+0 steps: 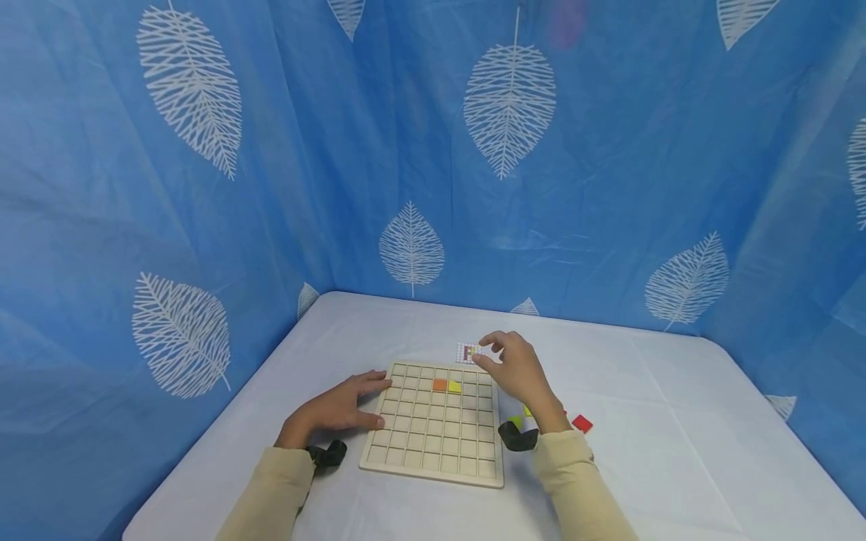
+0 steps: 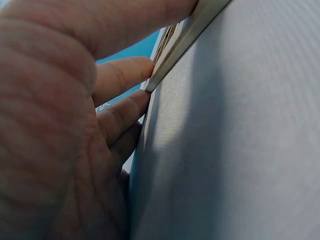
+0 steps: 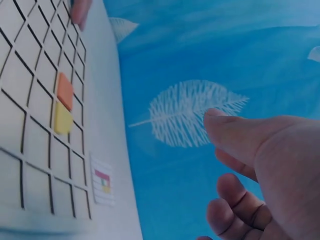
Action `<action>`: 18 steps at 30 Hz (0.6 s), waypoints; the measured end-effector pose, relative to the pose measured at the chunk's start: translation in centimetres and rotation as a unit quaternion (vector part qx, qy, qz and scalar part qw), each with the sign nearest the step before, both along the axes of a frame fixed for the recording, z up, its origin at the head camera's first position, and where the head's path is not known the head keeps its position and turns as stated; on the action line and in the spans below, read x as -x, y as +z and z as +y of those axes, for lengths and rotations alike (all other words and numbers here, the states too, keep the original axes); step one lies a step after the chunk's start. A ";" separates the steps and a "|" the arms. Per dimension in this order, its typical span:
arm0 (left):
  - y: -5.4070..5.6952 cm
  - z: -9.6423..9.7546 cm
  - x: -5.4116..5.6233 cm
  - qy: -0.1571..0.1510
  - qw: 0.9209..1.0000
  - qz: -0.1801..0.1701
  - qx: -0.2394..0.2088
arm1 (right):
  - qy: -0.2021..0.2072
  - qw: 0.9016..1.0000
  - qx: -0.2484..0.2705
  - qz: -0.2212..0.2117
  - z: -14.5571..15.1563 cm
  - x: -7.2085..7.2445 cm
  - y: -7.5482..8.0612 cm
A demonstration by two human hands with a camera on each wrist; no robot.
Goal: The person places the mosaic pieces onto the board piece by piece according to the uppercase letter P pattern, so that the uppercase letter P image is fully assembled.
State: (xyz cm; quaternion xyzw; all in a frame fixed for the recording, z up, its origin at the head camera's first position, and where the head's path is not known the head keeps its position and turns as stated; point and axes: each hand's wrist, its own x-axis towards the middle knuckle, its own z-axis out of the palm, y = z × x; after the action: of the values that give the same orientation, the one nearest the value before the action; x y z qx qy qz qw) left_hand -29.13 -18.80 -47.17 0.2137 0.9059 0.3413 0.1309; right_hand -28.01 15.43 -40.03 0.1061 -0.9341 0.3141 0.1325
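A pale wooden grid board (image 1: 433, 439) lies on the table. In one of its upper rows sit an orange tile (image 1: 440, 385) and, just right of it, a yellow tile (image 1: 455, 388). My left hand (image 1: 341, 406) rests at the board's left edge, fingers and thumb extended and touching the rim (image 2: 172, 55). Above the board's far right corner hovers my right hand (image 1: 519, 372), its fingers loosely bent. Nothing shows between that hand's thumb and fingers in the right wrist view. Beside its fingertips is a small printed pattern card (image 1: 464, 353), lying beyond the board.
To the right of the board, partly behind the right forearm, lie a red tile (image 1: 582, 424) and several yellow-green pieces (image 1: 516, 421). A white cloth covers the table (image 1: 676, 451). Blue curtains (image 1: 595, 188) with white leaf prints hang behind and at the sides.
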 end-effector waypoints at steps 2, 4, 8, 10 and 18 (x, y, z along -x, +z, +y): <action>0.1 0.0 0.0 -0.001 1.000 -0.001 0.000 | -0.007 1.000 -0.005 0.003 0.6 -0.2 0.1; 0.1 0.0 0.0 -0.002 1.000 -0.001 0.000 | -0.013 1.000 -0.007 0.005 1.3 -0.3 0.2; 0.0 -0.1 -0.1 -0.003 1.000 0.004 -0.004 | -0.027 1.000 -0.009 0.006 2.7 -0.5 0.2; 0.0 -0.1 -0.1 -0.003 1.000 0.005 -0.005 | -0.037 0.999 -0.008 0.005 3.4 -0.6 0.2; 0.1 0.0 -0.1 0.004 1.000 0.002 -0.002 | -0.054 0.998 -0.018 -0.023 6.2 -0.7 -0.5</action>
State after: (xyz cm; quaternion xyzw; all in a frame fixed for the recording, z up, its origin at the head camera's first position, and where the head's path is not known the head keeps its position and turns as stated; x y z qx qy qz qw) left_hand -29.04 -18.76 -47.08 0.2113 0.9063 0.3429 0.1278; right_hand -27.27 21.62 -40.52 0.0506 -0.9468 0.2919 0.1259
